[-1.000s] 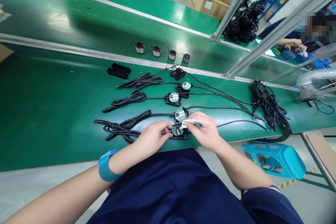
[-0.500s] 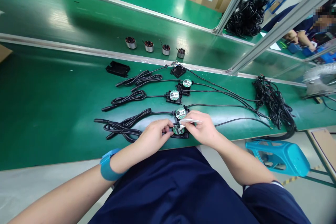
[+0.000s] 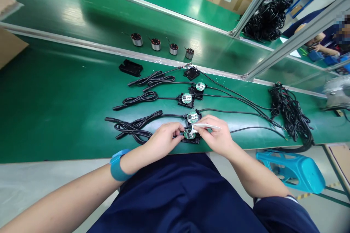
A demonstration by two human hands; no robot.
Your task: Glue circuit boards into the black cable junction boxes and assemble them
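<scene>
My left hand [image 3: 164,139] pinches the left side of a black housing with a round green circuit board [image 3: 189,134] at the near edge of the green bench [image 3: 54,116]. My right hand [image 3: 216,136] is closed round a white tube-like tool [image 3: 206,126], whose tip touches the board. Three more housings with round boards [image 3: 192,117] [image 3: 187,98] [image 3: 200,86] lie in a row beyond, each with a black coiled cable [image 3: 136,127] running left. A blue band [image 3: 117,165] is on my left wrist.
Several small copper-wound coils [image 3: 155,43] stand on the conveyor belt behind. A black cover [image 3: 130,67] lies at the back left, a cable bundle [image 3: 291,113] at the right, a blue stool [image 3: 294,171] below it. Another person's hands [image 3: 314,45] work at the far right.
Both hands stay on the nearest board and housing. The view has shifted slightly, and the coils on the belt sit a little differently in the frame.
</scene>
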